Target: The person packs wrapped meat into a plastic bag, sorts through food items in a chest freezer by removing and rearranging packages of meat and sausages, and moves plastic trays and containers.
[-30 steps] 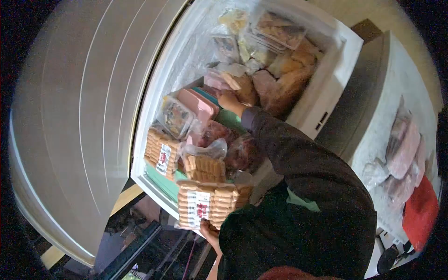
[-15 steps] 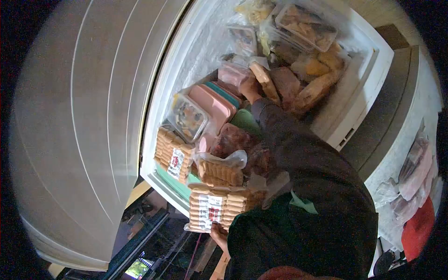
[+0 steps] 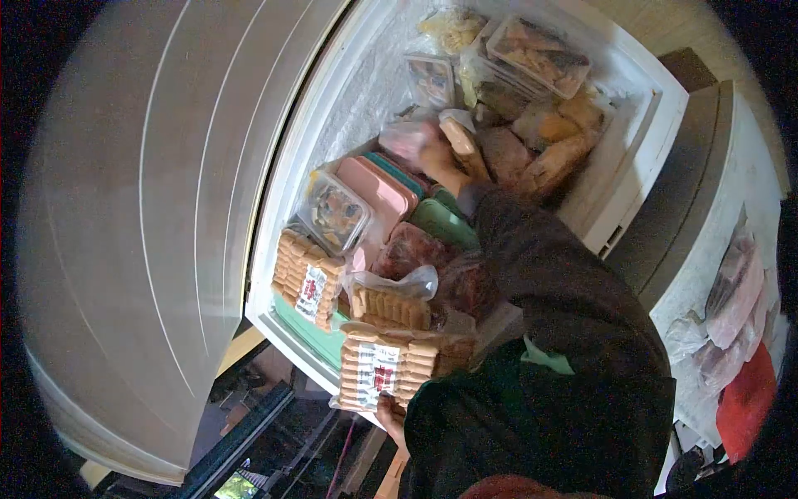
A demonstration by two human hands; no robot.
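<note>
At the lower left of the freezer, my left hand (image 3: 391,413) is closed on the near edge of a clear pack of sausages (image 3: 386,370) with a white and red label. My right hand (image 3: 440,164) reaches deep into the chest freezer, blurred, with its fingers on a pink plastic-wrapped package (image 3: 406,139). What lies inside that package I cannot make out. Close beside this hand is a long tan wrapped item (image 3: 462,140). Pink and teal lidded boxes (image 3: 378,187) and a green box (image 3: 445,223) lie just below it.
The chest freezer (image 3: 287,170) has its lid (image 3: 125,224) raised at left. Inside are more sausage packs (image 3: 303,279), a clear tub (image 3: 332,212), dark red frozen meat (image 3: 409,249) and clear trays (image 3: 540,56). Plastic bags (image 3: 736,291) and red cloth (image 3: 744,407) lie at right.
My right hand has shifted slightly down and left with the pink package, which now looks blurred. The left hand keeps its hold on the sausage pack. The view has tilted a little.
</note>
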